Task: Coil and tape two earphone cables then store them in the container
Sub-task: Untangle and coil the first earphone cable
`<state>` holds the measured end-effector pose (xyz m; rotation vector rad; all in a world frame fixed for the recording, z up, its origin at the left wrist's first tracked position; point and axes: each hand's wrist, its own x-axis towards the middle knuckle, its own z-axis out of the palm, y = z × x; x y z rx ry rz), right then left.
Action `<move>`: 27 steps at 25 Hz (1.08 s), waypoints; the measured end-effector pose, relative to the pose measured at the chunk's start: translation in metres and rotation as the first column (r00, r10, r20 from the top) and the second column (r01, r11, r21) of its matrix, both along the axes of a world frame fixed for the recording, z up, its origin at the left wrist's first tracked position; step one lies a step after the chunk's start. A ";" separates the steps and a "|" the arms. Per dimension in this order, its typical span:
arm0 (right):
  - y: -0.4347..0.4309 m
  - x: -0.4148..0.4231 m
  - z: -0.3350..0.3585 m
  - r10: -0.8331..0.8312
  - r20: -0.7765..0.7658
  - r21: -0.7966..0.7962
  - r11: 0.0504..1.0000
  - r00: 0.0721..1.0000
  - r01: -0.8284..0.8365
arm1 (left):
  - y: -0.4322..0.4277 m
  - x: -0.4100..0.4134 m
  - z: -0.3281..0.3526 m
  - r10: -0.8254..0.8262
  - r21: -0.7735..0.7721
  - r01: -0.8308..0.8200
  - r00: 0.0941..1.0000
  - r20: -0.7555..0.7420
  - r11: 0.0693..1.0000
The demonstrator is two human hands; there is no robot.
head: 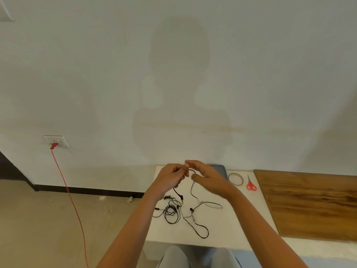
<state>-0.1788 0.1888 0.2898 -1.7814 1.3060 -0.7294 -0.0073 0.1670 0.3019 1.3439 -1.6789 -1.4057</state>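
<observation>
Hands meet above the far half of a white table [222,235]; the left hand [170,178] is curled closed, pinching a loop of black earphone cable [193,190] between thumb and fingers; the right hand [207,177] is spread wide beside it, fingers loose, its fingertips near the top of the loop, though whether they touch the cable cannot be told. From the left hand the cable hangs down to the tabletop and trails toward the near edge in slack curves; a second earphone cable [171,211] lies in a loose black tangle on the table, below the left wrist. A grey container [220,169] sits at the far edge, mostly hidden behind the right hand; just right of it lies a roll of tape [235,179], then red-handled scissors [251,184]; a wood-grain board [309,206] adjoins the table on the right.
</observation>
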 end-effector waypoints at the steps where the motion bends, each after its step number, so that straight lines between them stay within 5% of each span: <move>1: 0.000 0.008 -0.003 -0.010 0.076 -0.023 1.000 0.997 0.012 | 0.000 -0.005 0.001 0.015 -0.020 -0.015 1.000 0.002 1.000; 6: -0.001 0.000 0.002 -0.180 0.081 -0.120 0.975 0.980 0.188 | 0.001 0.003 0.003 -0.002 0.032 0.003 0.999 -0.048 0.999; 11: -0.013 -0.021 -0.003 -0.474 0.183 -0.124 0.858 0.861 0.498 | 0.009 0.010 0.005 -0.056 0.185 0.095 0.977 -0.205 0.978; 15: 0.002 -0.009 -0.018 -0.364 0.107 0.000 0.930 0.925 0.366 | 0.013 0.002 0.016 0.066 0.259 0.114 0.800 -0.596 0.959; 19: 0.031 0.018 -0.030 -0.173 -0.032 0.074 0.982 0.984 0.175 | 0.008 -0.004 0.020 0.171 0.254 0.045 0.625 -0.762 0.966; 22: 0.056 0.029 -0.023 -0.123 -0.060 0.045 0.991 0.991 0.126 | 0.001 -0.001 0.010 0.109 0.120 -0.037 0.732 -0.672 0.992; 27: 0.079 0.026 0.012 -0.090 -0.035 -0.058 0.994 0.995 0.088 | -0.001 0.011 -0.007 -0.022 -0.136 -0.016 0.962 -0.272 0.991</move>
